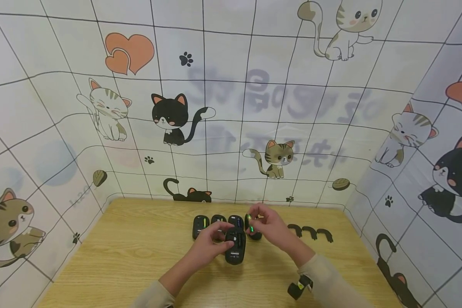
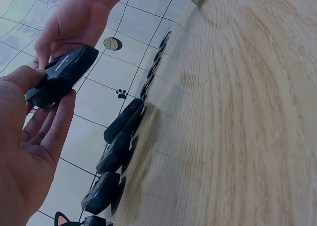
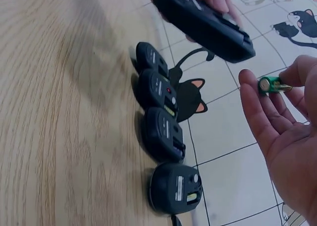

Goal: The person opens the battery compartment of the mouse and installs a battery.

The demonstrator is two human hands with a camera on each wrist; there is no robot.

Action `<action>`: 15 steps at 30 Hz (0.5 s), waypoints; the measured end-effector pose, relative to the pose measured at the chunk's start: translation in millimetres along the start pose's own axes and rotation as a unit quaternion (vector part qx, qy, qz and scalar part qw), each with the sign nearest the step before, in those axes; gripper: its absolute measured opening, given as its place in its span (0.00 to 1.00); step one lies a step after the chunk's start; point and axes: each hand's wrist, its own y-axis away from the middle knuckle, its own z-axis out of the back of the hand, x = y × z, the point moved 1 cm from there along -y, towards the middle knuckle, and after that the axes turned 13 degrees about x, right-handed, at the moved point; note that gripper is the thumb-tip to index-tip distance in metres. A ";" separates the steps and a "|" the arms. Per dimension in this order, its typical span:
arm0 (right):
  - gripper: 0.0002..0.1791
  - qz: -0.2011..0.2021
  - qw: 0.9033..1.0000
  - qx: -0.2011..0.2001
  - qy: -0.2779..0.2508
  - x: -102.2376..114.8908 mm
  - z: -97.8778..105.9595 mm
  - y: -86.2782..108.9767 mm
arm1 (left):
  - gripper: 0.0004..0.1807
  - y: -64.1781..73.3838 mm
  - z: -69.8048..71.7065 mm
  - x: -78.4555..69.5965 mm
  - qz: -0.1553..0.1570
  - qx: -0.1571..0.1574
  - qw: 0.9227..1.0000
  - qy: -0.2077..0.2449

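Note:
My left hand point(image 1: 209, 244) grips a black computer mouse point(image 1: 235, 247), its underside turned up with an open battery slot. In the left wrist view the thumb lies on top of the mouse point(image 2: 63, 76) and fingers support it from below. My right hand point(image 1: 270, 226) pinches green-and-gold battery material point(image 1: 250, 223) just beyond the mouse. The right wrist view shows the battery point(image 3: 270, 84) between thumb and fingers, apart from the held mouse point(image 3: 205, 25); whether it is one battery or two, I cannot tell.
Behind the hands, several black mice point(image 1: 200, 226) lie upside down in a row, some with batteries showing in their slots. Three dark curved pieces point(image 1: 309, 232) lie to the right on the wooden table point(image 1: 138, 256). A cat-patterned curtain point(image 1: 227, 98) closes off the back and sides.

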 end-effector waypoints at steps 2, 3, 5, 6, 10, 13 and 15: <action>0.11 -0.004 1.000 -0.002 0.006 2.5 -1.7 0.7 | 0.23 0.2 0.3 0.6 0.001 0.000 1.000 0.001; 0.11 -0.004 1.000 -0.003 0.011 3.7 -2.4 1.3 | 0.23 0.3 0.3 0.6 0.002 0.000 1.000 0.001; 0.10 0.000 1.000 -0.006 0.021 6.4 -4.6 1.9 | 0.23 0.3 0.3 0.7 0.002 0.000 1.000 -0.001; 0.10 0.001 1.000 -0.009 0.025 7.6 -6.0 2.2 | 0.23 0.4 0.2 0.3 0.002 0.000 1.000 0.000; 0.09 0.010 0.999 -0.014 0.030 11.0 -12.3 3.5 | 0.23 0.7 -0.5 -2.2 0.002 -0.002 1.000 -0.002; 0.08 0.011 1.000 -0.013 0.026 13.4 -16.4 4.3 | 0.23 0.8 -0.8 -3.5 -0.001 -0.004 1.000 -0.002; 0.08 0.012 1.000 -0.009 0.019 15.0 -18.9 4.8 | 0.23 0.7 -0.8 -3.9 -0.001 -0.004 1.000 -0.003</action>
